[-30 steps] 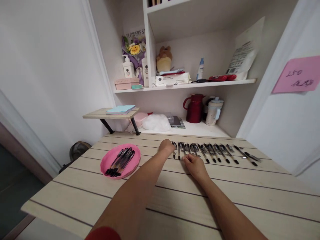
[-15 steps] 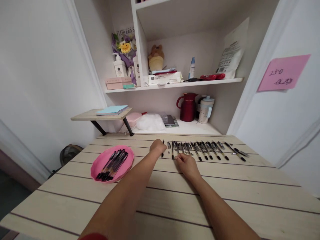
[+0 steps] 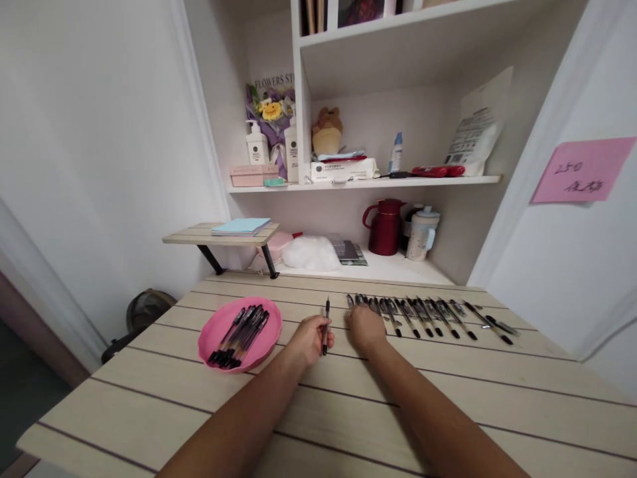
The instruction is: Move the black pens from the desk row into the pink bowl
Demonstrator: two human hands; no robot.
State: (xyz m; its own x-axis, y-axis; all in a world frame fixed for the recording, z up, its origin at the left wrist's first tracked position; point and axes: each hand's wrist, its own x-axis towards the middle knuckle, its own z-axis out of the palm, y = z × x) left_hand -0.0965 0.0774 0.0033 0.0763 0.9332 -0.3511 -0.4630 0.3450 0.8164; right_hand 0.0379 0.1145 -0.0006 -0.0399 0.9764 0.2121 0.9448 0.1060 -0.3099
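My left hand (image 3: 308, 340) pinches a black pen (image 3: 326, 326) with a bare writing tip, upright in the view and tip pointing away from me. To its right, my right hand (image 3: 367, 327) is closed at the left end of a row of pen parts. Its fingertips are hidden behind the hand, so what they hold cannot be made out. A dark pen cap (image 3: 350, 301) lies just beyond those fingers. Uncapped pens (image 3: 428, 320) and loose caps stretch to the right across the table. On the left, a pink tray (image 3: 205, 326) holds several capped black pens (image 3: 243, 335).
A small raised stand (image 3: 194, 234) with blue paper sits at the table's back left. Behind the table (image 3: 164, 405), a shelf unit holds a red thermos jug (image 3: 385, 229), a light cup (image 3: 422, 234) and a white plastic bag (image 3: 309, 253). A pink note (image 3: 583, 170) is on the right wall.
My left hand has lifted the pen off the table and drawn it nearer to me. My right hand has moved forward onto the row's left end. The view has shifted slightly.
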